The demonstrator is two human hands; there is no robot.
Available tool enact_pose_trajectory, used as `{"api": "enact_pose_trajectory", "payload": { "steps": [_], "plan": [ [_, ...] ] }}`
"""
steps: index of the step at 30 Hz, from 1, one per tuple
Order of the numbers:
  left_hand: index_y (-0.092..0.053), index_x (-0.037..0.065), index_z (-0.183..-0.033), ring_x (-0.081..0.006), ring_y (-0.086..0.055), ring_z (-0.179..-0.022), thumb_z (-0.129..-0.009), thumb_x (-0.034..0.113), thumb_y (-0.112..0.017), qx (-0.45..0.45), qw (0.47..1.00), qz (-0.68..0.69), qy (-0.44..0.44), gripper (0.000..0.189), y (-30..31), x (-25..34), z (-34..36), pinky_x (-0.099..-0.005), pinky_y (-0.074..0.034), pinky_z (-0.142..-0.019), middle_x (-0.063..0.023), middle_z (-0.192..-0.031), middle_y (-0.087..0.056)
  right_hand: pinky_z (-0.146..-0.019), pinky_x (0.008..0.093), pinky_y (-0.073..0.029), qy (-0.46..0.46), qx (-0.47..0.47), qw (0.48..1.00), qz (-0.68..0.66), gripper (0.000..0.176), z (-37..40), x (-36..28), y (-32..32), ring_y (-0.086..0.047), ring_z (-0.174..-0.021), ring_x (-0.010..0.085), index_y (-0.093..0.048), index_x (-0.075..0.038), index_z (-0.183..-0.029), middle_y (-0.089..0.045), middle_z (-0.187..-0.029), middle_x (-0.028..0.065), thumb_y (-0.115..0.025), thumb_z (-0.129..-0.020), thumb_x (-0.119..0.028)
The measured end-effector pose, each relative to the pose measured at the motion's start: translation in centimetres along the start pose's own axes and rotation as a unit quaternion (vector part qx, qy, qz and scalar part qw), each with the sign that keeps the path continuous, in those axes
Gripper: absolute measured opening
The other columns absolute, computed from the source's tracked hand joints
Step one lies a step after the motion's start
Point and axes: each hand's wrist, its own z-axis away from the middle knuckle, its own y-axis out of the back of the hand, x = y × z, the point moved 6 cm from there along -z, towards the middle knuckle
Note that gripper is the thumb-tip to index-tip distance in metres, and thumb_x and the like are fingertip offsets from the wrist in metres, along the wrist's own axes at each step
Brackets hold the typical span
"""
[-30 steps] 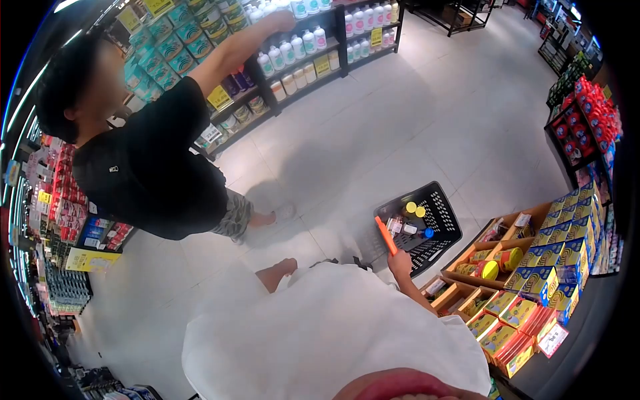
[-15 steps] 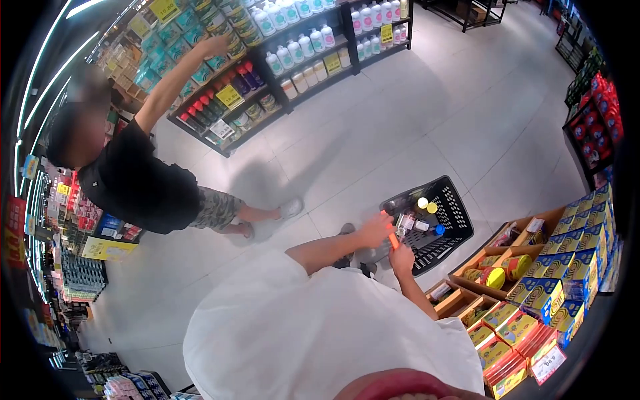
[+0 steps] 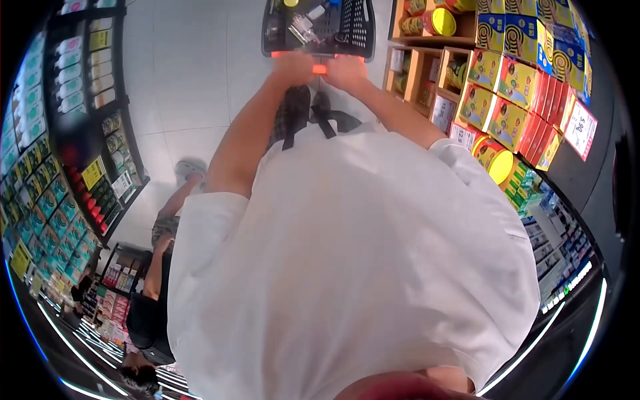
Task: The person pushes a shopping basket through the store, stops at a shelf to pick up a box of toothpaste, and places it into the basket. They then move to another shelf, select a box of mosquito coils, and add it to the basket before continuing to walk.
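Observation:
Both hands are closed around the orange handle (image 3: pixel 320 69) of a black shopping basket (image 3: pixel 267 40) at the top of the head view. My left hand (image 3: pixel 293 68) grips the handle's left part, and my right hand (image 3: pixel 347 71) grips its right part. A short stretch of orange shows between them. Inside the basket lie a yellow-capped item (image 3: pixel 291 3), a clear and silver package (image 3: pixel 303 28) and a blue-capped item (image 3: pixel 334 2). The basket's far end is cut off by the frame.
On the right stand wooden bins (image 3: pixel 420 80), yellow and blue coil-pattern boxes (image 3: pixel 523 37) and red-yellow boxes (image 3: pixel 510 87). Shelves of white bottles (image 3: pixel 70 73) line the left. Another person in a black shirt (image 3: pixel 148 320) is at lower left. Pale floor tiles (image 3: pixel 187 67) run between.
The view has turned, so the basket now appears at the top, straight ahead of my body. The other person's raised arm is now lowered. Both hands stay on the handle.

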Motion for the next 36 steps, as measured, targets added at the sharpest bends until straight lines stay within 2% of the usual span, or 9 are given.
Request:
{"api": "enact_pose_trajectory", "payload": {
  "steps": [1, 3, 4, 6, 10, 17, 20, 33, 36],
  "plan": [
    [-0.068, 0.011, -0.077, -0.0324, -0.066, -0.073, -0.070, 0.023, -0.062, 0.025, 0.999, 0.031, 0.003, 0.015, 0.5, -0.4, -0.1, -0.0446, -0.054, -0.065, -0.0127, -0.075, -0.067, -0.063, 0.0417, -0.055, -0.038, -0.032, 0.999, -0.006, 0.024, -0.7, 0.4, 0.0, -0.069, -0.073, 0.0289, -0.071, -0.012, -0.085, -0.070, -0.080, 0.0116, -0.064, -0.077, -0.033],
    [-0.069, 0.012, -0.080, -0.0325, -0.066, -0.075, -0.070, 0.021, -0.061, -0.021, 0.998, 0.047, 0.046, 0.016, 1.4, -0.9, -1.4, -0.0449, -0.053, -0.066, -0.0129, -0.076, -0.067, -0.062, 0.0420, -0.055, -0.059, -0.041, 0.997, -0.016, 0.024, -1.6, 1.6, 0.2, -0.069, -0.073, 0.0287, -0.070, -0.013, -0.087, -0.070, -0.080, 0.0110, -0.062, -0.077, -0.033],
    [-0.070, 0.012, -0.082, -0.0322, -0.067, -0.078, -0.070, 0.020, -0.061, 0.002, 0.998, 0.043, 0.041, 0.016, 2.7, -0.9, -1.8, -0.0443, -0.054, -0.068, -0.0128, -0.078, -0.068, -0.062, 0.0416, -0.055, -0.066, -0.022, 0.998, -0.008, 0.024, -2.7, 2.5, 0.3, -0.069, -0.071, 0.0283, -0.070, -0.013, -0.084, -0.069, -0.078, 0.0103, -0.062, -0.077, -0.034],
    [-0.070, 0.012, -0.082, -0.0322, -0.067, -0.079, -0.070, 0.020, -0.062, -0.029, 0.997, 0.059, 0.045, 0.016, 3.5, -1.3, -3.3, -0.0439, -0.054, -0.069, -0.0131, -0.080, -0.068, -0.062, 0.0408, -0.054, -0.077, 0.001, 0.997, 0.005, 0.024, -3.6, 3.5, 0.4, -0.068, -0.069, 0.0273, -0.068, -0.012, -0.079, -0.068, -0.074, 0.0091, -0.061, -0.077, -0.035],
    [-0.070, 0.009, -0.085, -0.0321, -0.068, -0.082, -0.074, 0.022, -0.062, -0.053, 0.994, 0.083, 0.045, 0.019, 5.5, -2.6, -5.5, -0.0433, -0.054, -0.071, -0.0139, -0.084, -0.069, -0.061, 0.0396, -0.054, -0.071, 0.046, 0.996, 0.021, 0.022, -5.8, 5.2, 2.0, -0.068, -0.069, 0.0266, -0.067, -0.014, -0.079, -0.067, -0.072, 0.0073, -0.061, -0.078, -0.034],
    [-0.070, 0.008, -0.089, -0.0314, -0.067, -0.086, -0.077, 0.026, -0.062, -0.088, 0.990, 0.096, 0.048, 0.023, 8.1, -5.4, -10.6, -0.0434, -0.054, -0.073, -0.0131, -0.088, -0.069, -0.059, 0.0410, -0.054, -0.068, 0.038, 0.997, 0.025, 0.020, -10.3, 8.1, 4.7, -0.069, -0.067, 0.0265, -0.068, -0.014, -0.082, -0.069, -0.072, 0.0066, -0.059, -0.078, -0.032],
    [-0.070, 0.009, -0.090, -0.0314, -0.067, -0.086, -0.077, 0.028, -0.062, -0.110, 0.990, 0.081, 0.044, 0.024, 9.3, -6.5, -12.8, -0.0438, -0.053, -0.074, -0.0128, -0.089, -0.069, -0.059, 0.0409, -0.054, -0.080, 0.022, 0.996, 0.027, 0.020, -12.2, 9.2, 6.2, -0.069, -0.068, 0.0260, -0.068, -0.014, -0.083, -0.069, -0.073, 0.0070, -0.059, -0.078, -0.031],
    [-0.070, 0.011, -0.090, -0.0311, -0.067, -0.086, -0.076, 0.035, -0.061, -0.061, 0.996, 0.042, 0.054, 0.029, 17.9, -12.6, -23.2, -0.0433, -0.053, -0.076, -0.0132, -0.090, -0.069, -0.061, 0.0407, -0.054, -0.090, 0.020, 0.995, -0.045, 0.018, -22.8, 15.0, 15.5, -0.069, -0.073, 0.0267, -0.068, -0.013, -0.084, -0.071, -0.078, 0.0064, -0.060, -0.077, -0.028],
    [-0.071, 0.012, -0.091, -0.0316, -0.066, -0.087, -0.075, 0.035, -0.062, -0.070, 0.995, 0.015, 0.071, 0.029, 18.5, -14.8, -26.8, -0.0434, -0.053, -0.077, -0.0136, -0.090, -0.069, -0.064, 0.0398, -0.054, -0.073, 0.012, 0.995, -0.063, 0.027, -24.4, 16.6, 18.5, -0.068, -0.081, 0.0267, -0.065, -0.011, -0.093, -0.070, -0.091, 0.0077, -0.061, -0.078, -0.032]
  ]
}}
